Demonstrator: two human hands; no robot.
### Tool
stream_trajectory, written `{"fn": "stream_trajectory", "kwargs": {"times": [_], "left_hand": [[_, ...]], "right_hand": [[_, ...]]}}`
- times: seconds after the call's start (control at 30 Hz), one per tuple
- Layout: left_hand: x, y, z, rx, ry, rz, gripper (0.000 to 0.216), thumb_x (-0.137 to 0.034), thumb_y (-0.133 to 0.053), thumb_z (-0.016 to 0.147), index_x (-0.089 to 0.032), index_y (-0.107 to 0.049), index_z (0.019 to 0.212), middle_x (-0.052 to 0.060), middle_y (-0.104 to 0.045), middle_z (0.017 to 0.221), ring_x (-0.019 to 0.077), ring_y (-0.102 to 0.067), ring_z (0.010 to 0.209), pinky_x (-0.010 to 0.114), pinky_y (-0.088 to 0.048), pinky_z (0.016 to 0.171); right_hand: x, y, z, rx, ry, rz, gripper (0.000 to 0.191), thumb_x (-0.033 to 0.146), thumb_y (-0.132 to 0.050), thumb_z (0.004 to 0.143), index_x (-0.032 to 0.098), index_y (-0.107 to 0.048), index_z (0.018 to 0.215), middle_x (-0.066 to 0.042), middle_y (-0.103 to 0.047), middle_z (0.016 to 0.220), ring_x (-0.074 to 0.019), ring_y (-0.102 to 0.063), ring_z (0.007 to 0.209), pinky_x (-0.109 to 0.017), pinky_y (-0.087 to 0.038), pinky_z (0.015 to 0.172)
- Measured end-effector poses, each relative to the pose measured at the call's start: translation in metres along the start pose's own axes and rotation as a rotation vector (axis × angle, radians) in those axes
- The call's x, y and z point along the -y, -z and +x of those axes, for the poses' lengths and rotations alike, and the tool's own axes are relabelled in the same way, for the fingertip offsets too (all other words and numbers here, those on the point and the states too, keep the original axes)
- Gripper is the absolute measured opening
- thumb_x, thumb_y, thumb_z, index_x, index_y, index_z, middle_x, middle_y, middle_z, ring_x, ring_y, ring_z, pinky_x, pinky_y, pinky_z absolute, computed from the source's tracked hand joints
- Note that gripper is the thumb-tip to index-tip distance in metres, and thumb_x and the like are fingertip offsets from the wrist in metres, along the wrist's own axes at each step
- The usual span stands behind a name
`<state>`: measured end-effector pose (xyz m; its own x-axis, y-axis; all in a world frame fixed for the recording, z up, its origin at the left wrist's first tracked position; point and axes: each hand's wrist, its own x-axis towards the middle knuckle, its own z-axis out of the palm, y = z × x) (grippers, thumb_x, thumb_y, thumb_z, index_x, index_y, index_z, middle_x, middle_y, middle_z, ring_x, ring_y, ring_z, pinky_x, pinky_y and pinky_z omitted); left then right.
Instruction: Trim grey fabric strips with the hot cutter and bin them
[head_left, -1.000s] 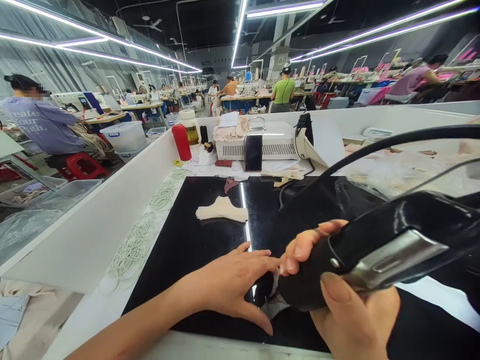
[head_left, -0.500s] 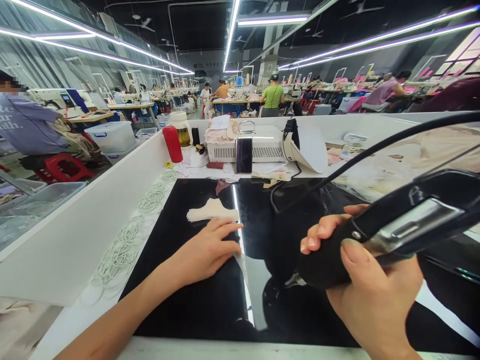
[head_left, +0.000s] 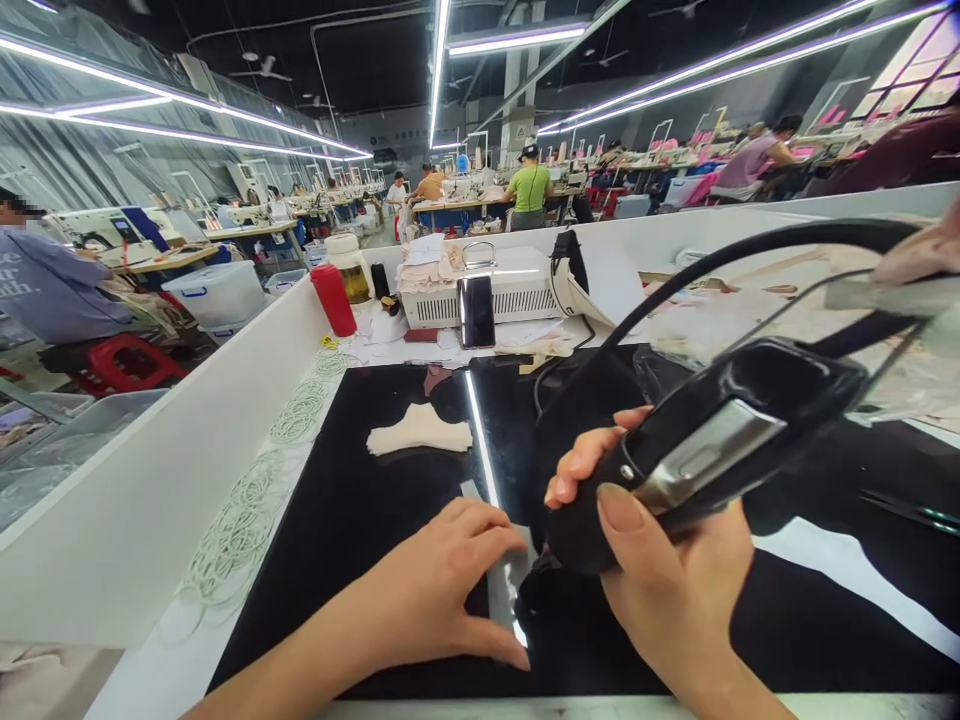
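Note:
My right hand [head_left: 667, 570] is wrapped round a black corded hand tool [head_left: 705, 450] with a silvery metal plate on its side. The tool's tip points down and left, close to the black glossy board [head_left: 360, 600], and is partly dark against it. My left hand [head_left: 450, 570] rests over a narrow grey, see-through strip [head_left: 504, 590] on the board. Its thumb and fingers are spread apart, with the strip between and beneath them. Beyond that hand lies a cream fabric piece [head_left: 420, 430], flat on the board.
Pale green loops [head_left: 240, 530] line the left side. At the back stand a white vented box [head_left: 510, 295], a phone [head_left: 477, 312], a red cup [head_left: 334, 300] and a jar [head_left: 350, 268]. A white curved piece [head_left: 832, 560] lies at right. The tool's black cable [head_left: 675, 275] arches overhead.
My left hand has moved nearer and right, thumb now spread wide. My right hand and the tool have moved left, closer to the strip. The view has shifted slightly.

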<state>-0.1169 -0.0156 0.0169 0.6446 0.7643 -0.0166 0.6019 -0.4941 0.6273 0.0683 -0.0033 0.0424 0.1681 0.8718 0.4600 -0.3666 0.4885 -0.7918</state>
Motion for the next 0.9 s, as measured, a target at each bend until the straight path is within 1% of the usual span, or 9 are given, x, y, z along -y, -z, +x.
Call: {"fn": "stream_trajectory", "kwargs": {"times": [0.1, 0.27, 0.43, 0.53, 0.67, 0.73, 0.9], "left_hand": [[0.0031, -0.0006, -0.0002, 0.015, -0.021, 0.011, 0.073, -0.053, -0.086, 0.075, -0.025, -0.059, 0.136, 0.008, -0.057, 0.136, 0.0287, -0.051, 0.128, 0.041, -0.046, 0.111], [0.0011, -0.0022, 0.0002, 0.02, -0.02, 0.004, 0.075, -0.054, -0.086, 0.075, -0.029, -0.057, 0.14, 0.008, -0.055, 0.139, 0.0298, -0.049, 0.132, 0.042, -0.046, 0.111], [-0.0004, -0.0012, 0.0016, 0.026, -0.016, 0.009, 0.075, -0.054, -0.085, 0.075, -0.028, -0.058, 0.139, 0.008, -0.055, 0.139, 0.0299, -0.049, 0.132, 0.042, -0.045, 0.112], [0.0008, -0.0007, 0.0024, 0.022, -0.022, 0.015, 0.074, -0.055, -0.085, 0.075, -0.029, -0.058, 0.138, 0.008, -0.055, 0.139, 0.0302, -0.049, 0.132, 0.043, -0.045, 0.112], [0.0024, -0.0009, 0.0027, 0.01, -0.033, 0.025, 0.076, -0.057, -0.086, 0.073, -0.029, -0.058, 0.138, 0.008, -0.055, 0.138, 0.0317, -0.05, 0.131, 0.044, -0.044, 0.112], [0.0021, -0.0009, 0.0028, 0.014, -0.037, 0.024, 0.076, -0.057, -0.086, 0.073, -0.03, -0.058, 0.138, 0.008, -0.055, 0.139, 0.0317, -0.05, 0.131, 0.045, -0.044, 0.112], [0.0024, -0.0018, 0.0033, 0.021, -0.021, 0.04, 0.08, -0.058, -0.087, 0.071, -0.027, -0.058, 0.138, 0.009, -0.056, 0.137, 0.0312, -0.051, 0.128, 0.045, -0.045, 0.111]], "right_hand": [[-0.0027, -0.0022, -0.0015, 0.012, 0.013, -0.006, 0.031, 0.033, -0.079, 0.088, 0.027, -0.058, 0.11, 0.002, -0.066, 0.086, -0.0143, -0.064, 0.064, -0.03, -0.057, 0.058], [-0.002, 0.0, -0.0017, 0.003, 0.004, -0.007, 0.037, 0.032, -0.08, 0.086, 0.027, -0.056, 0.114, 0.002, -0.067, 0.086, -0.0158, -0.065, 0.064, -0.031, -0.058, 0.056], [-0.001, -0.0009, -0.0026, -0.012, 0.007, -0.035, 0.032, 0.03, -0.078, 0.087, 0.028, -0.057, 0.112, 0.003, -0.067, 0.084, -0.0146, -0.066, 0.065, -0.031, -0.059, 0.062], [-0.0006, -0.0024, -0.0028, -0.018, -0.008, -0.043, 0.031, 0.03, -0.079, 0.086, 0.028, -0.058, 0.109, 0.003, -0.068, 0.085, -0.0144, -0.065, 0.066, -0.031, -0.059, 0.062], [0.0002, -0.0035, -0.0033, -0.022, -0.029, -0.002, 0.035, 0.032, -0.081, 0.086, 0.028, -0.058, 0.113, 0.002, -0.067, 0.086, -0.0144, -0.064, 0.066, -0.031, -0.058, 0.06], [-0.0006, -0.004, -0.0041, -0.023, -0.024, 0.018, 0.036, 0.034, -0.081, 0.086, 0.027, -0.057, 0.113, 0.002, -0.067, 0.087, -0.0145, -0.064, 0.067, -0.031, -0.059, 0.061], [-0.0056, -0.0047, -0.007, 0.054, -0.02, 0.008, 0.034, 0.032, -0.077, 0.09, 0.028, -0.055, 0.116, 0.002, -0.065, 0.09, -0.014, -0.065, 0.07, -0.031, -0.059, 0.065]]}}
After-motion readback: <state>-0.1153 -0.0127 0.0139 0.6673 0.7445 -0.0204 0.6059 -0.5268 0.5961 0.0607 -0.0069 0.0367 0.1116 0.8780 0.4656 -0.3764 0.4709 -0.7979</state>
